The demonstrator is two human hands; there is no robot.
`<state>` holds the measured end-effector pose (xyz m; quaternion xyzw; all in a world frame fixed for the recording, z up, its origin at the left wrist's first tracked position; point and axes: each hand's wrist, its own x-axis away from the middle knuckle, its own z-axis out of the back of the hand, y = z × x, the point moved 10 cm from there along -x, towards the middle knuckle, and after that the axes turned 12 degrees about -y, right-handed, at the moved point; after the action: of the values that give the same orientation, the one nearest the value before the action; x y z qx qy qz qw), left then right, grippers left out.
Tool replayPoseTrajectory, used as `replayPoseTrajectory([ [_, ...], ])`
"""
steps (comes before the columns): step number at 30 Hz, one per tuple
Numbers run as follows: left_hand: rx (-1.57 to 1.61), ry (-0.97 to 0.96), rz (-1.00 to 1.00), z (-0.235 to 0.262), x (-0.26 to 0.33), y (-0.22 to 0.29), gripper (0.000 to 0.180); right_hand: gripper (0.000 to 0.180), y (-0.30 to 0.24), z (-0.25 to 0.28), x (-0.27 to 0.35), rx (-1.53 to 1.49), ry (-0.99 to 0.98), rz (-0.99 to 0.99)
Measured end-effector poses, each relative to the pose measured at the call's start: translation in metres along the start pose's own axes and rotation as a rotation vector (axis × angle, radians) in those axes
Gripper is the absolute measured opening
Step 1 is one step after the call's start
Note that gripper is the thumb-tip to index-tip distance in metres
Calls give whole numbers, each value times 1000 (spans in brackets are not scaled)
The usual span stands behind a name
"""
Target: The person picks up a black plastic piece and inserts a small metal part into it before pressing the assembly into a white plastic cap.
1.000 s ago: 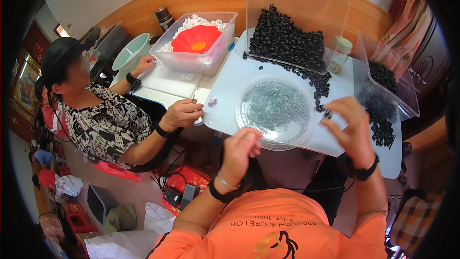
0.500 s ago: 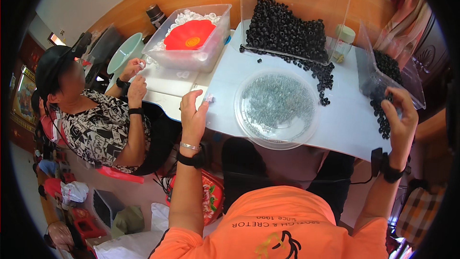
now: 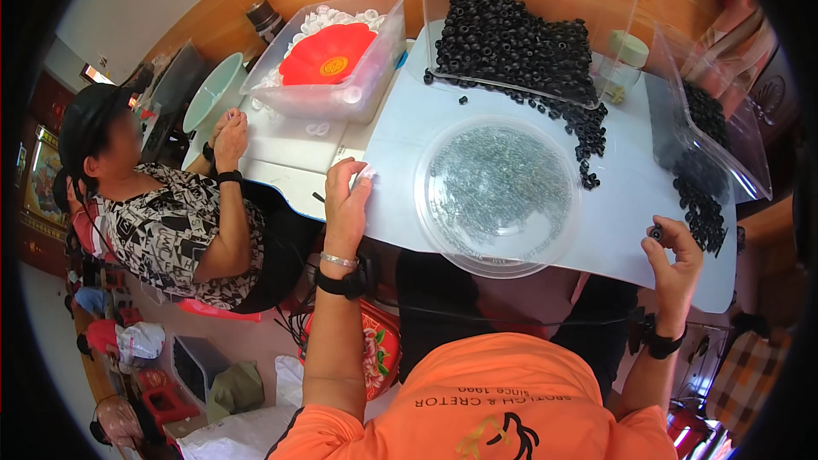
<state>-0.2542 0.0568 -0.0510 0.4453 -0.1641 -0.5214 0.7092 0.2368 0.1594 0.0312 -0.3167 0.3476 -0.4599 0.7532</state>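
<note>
My left hand (image 3: 345, 204) is raised at the table's near left edge, its thumb and fingers pinching a small white plastic piece (image 3: 367, 172). Over on the right, my right hand (image 3: 678, 254) holds one small black ring-shaped part (image 3: 655, 233) between thumb and fingertips. Between the two hands sits a round clear tray (image 3: 426, 220) with many tiny clear glassy beads spread in it. More black parts (image 3: 701, 213) lie loose just beyond my right hand, spilling from a tilted clear bin (image 3: 743, 172).
A large tilted clear bin (image 3: 626, 0) of black parts stands at the back, spilling onto the white table (image 3: 396, 140). Beside it is a lidded jar (image 3: 629, 49). Left are a clear box (image 3: 388, 43) with a red flower-shaped dish (image 3: 307, 55), a green basin (image 3: 204, 102) and a seated co-worker (image 3: 183, 221).
My right hand has drawn back from the loose black parts toward me and left, with a black part in its fingers. My left hand has stayed nearly in place.
</note>
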Motion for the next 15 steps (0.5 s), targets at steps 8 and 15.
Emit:
replayPoseTrajectory([
  [8,116,59,6,3,-2,-12,24,27,27,-23,-1,-10,-37,-61],
  [15,158,81,15,2,-2,-17,25,28,44,-35,4,25,-49,-99],
])
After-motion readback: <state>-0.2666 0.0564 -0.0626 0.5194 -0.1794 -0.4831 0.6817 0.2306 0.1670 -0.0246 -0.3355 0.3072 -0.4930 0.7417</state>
